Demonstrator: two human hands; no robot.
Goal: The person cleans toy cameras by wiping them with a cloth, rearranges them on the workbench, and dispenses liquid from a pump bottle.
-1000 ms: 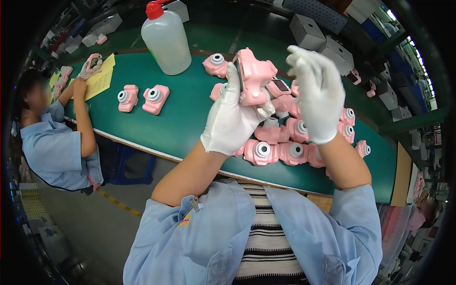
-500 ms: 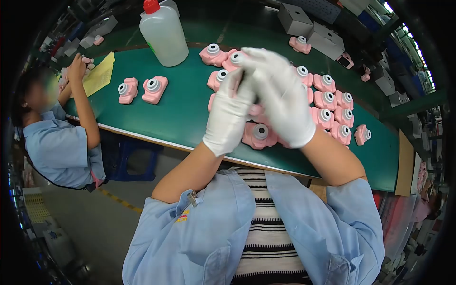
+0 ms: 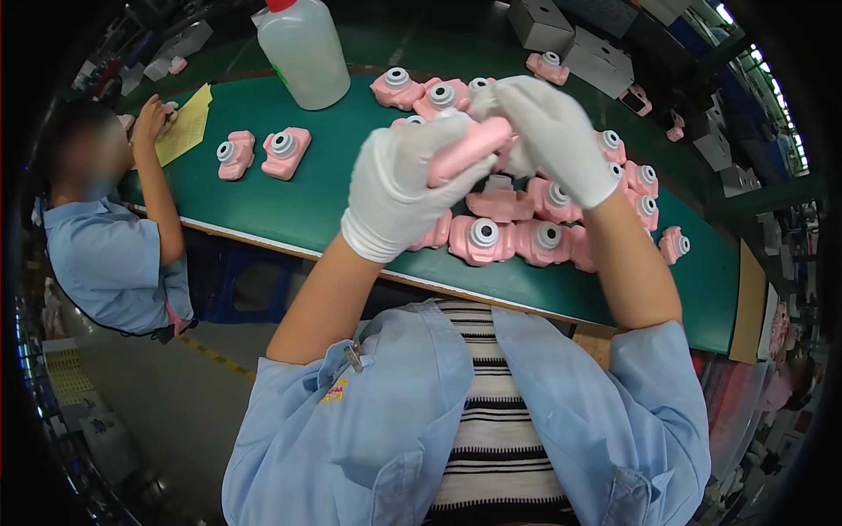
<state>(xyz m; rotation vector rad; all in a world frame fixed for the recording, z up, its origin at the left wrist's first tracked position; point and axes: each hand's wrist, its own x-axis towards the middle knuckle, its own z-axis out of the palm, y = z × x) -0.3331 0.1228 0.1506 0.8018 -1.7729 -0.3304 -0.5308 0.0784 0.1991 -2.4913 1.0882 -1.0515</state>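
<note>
A pink camera-shaped piece (image 3: 469, 151) is in my white-gloved left hand (image 3: 399, 180), its long smooth side turned up towards me. At its far right end is my gloved right hand (image 3: 548, 131), with bent fingers closed around that end; the fingertips are partly hidden. Below and around both hands lie several pink cameras with white lens rings, such as one (image 3: 482, 240) near the front edge. Among them a pink piece with a pale upright part (image 3: 500, 200) sits just under my hands.
Two pink cameras (image 3: 285, 153) lie on the green table (image 3: 324, 197) at the left. Behind them stands a translucent bottle (image 3: 304, 57) with a red cap. A co-worker (image 3: 114, 237) sits at the far left beside yellow paper (image 3: 189, 131). White boxes (image 3: 598, 68) are at the back right.
The pink piece has turned from upright to lying lengthwise between my hands. My right hand came in from the right and closed on it. The co-worker's hands have shifted.
</note>
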